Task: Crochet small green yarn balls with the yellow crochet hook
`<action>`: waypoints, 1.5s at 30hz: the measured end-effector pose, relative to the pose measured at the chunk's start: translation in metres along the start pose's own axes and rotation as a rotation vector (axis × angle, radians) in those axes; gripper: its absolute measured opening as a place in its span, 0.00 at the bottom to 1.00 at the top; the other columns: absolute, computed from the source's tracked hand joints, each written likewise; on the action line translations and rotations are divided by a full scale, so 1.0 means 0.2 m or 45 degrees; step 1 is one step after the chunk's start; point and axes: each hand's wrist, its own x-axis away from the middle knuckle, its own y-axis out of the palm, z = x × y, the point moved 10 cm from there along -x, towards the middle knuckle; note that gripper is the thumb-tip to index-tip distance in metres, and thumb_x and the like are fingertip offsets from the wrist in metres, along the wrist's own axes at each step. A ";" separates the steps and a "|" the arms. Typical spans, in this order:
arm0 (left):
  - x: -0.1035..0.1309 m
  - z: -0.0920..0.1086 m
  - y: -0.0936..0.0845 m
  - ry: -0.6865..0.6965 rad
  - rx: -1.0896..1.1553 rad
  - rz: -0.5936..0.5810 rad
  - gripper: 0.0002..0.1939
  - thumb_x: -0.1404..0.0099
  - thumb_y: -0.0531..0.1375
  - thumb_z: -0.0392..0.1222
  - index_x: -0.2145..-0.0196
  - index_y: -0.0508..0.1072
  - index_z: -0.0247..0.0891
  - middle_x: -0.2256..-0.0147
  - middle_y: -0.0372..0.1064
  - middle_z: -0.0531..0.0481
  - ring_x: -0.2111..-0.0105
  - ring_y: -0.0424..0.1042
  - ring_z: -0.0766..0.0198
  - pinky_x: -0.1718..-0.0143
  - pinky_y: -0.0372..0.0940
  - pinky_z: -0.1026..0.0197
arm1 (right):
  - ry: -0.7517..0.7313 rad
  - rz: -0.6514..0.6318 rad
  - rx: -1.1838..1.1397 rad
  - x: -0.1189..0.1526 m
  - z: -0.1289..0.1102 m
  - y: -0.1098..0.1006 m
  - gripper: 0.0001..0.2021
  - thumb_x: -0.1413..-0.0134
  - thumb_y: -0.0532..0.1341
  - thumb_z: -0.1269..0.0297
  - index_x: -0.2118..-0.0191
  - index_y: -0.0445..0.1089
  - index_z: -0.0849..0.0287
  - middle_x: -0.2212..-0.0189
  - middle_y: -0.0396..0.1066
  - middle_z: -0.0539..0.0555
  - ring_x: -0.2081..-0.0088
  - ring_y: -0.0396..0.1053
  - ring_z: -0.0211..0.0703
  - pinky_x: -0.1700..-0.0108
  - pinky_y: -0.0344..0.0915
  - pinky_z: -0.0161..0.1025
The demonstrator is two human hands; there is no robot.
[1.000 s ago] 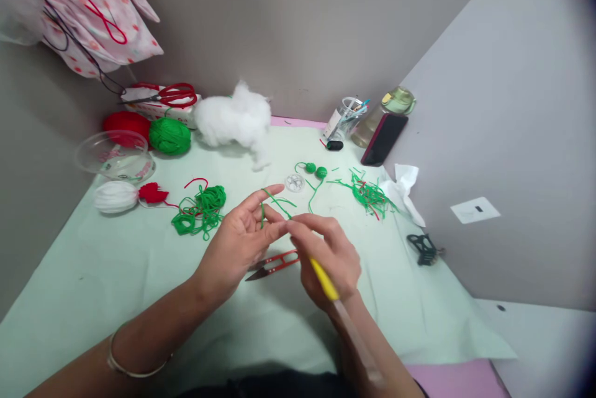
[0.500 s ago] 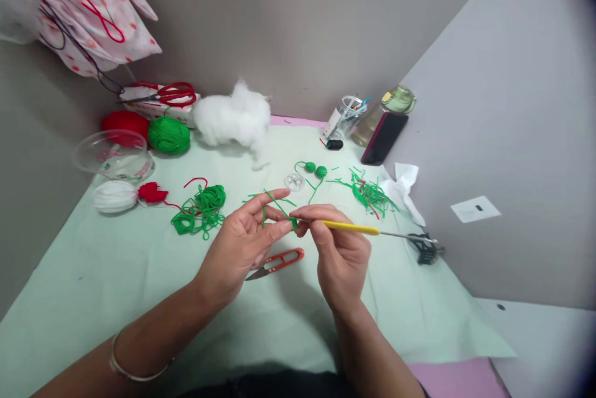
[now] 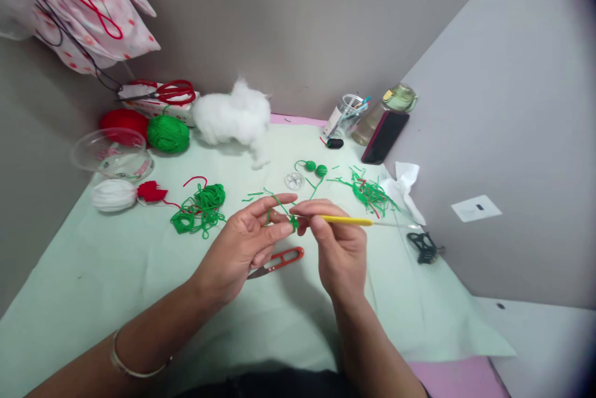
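Note:
My left hand point(image 3: 244, 239) pinches a small green crocheted piece point(image 3: 293, 222) between thumb and fingers, with green yarn running over the raised index finger. Closed around the yellow handle of a crochet hook point(image 3: 347, 220) is my right hand point(image 3: 342, 249); the hook's tip is at the green piece. Below the hands, red-handled thread snips point(image 3: 286, 256) lie on the cloth, partly behind my left hand. A loose tangle of green yarn point(image 3: 200, 208) sits to the left. Two small green balls point(image 3: 321, 171) lie beyond the hands.
White stuffing point(image 3: 230, 117), a green yarn ball point(image 3: 168, 134), red scissors point(image 3: 176, 92) and a clear plastic tub point(image 3: 112, 156) stand at back left. At right are yarn scraps point(image 3: 372, 193), a phone point(image 3: 385, 137), a jar point(image 3: 344, 117), tissue point(image 3: 404, 190) and a black clip point(image 3: 423, 248).
The hook's rear end has swung slightly up and its handle has shifted a little left. The yarn at my left index finger lies differently, and more of the green piece shows.

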 end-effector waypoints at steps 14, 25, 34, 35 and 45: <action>0.00 0.00 0.00 0.008 0.028 0.000 0.23 0.36 0.71 0.42 0.44 0.77 0.42 0.78 0.60 0.62 0.85 0.49 0.80 0.83 0.44 0.72 | -0.641 -0.129 0.760 0.13 -0.21 0.12 0.15 0.36 0.63 0.74 0.50 0.79 0.49 0.58 0.80 0.54 0.58 0.78 0.44 0.59 0.75 0.41; 0.00 0.00 0.01 0.013 -0.023 -0.020 0.16 0.36 0.71 0.41 0.50 0.81 0.44 0.74 0.62 0.61 0.84 0.52 0.83 0.83 0.47 0.74 | -0.060 -0.055 -0.010 0.00 -0.02 0.02 0.08 0.31 0.61 0.66 0.57 0.80 0.52 0.61 0.80 0.52 0.68 0.73 0.37 0.66 0.72 0.38; -0.01 -0.07 0.02 -0.104 0.144 -0.030 0.16 0.35 0.70 0.42 0.50 0.82 0.37 0.85 0.48 0.65 0.85 0.42 0.79 0.83 0.44 0.74 | -0.602 -0.028 0.735 0.12 -0.19 0.09 0.14 0.37 0.65 0.75 0.52 0.81 0.49 0.57 0.79 0.54 0.58 0.77 0.44 0.57 0.75 0.42; -0.01 -0.08 0.02 -0.128 0.189 -0.053 0.14 0.35 0.70 0.41 0.52 0.83 0.36 0.85 0.48 0.65 0.85 0.40 0.79 0.84 0.43 0.74 | -0.556 0.007 0.661 0.10 -0.19 0.06 0.13 0.36 0.63 0.74 0.53 0.81 0.49 0.59 0.79 0.54 0.60 0.76 0.43 0.59 0.74 0.41; -0.01 -0.01 0.02 0.007 0.003 -0.048 0.17 0.36 0.71 0.39 0.49 0.81 0.45 0.71 0.66 0.59 0.84 0.55 0.82 0.83 0.48 0.73 | -0.094 -0.020 0.080 0.01 -0.03 0.01 0.08 0.33 0.63 0.66 0.57 0.81 0.51 0.62 0.80 0.52 0.66 0.73 0.38 0.63 0.71 0.38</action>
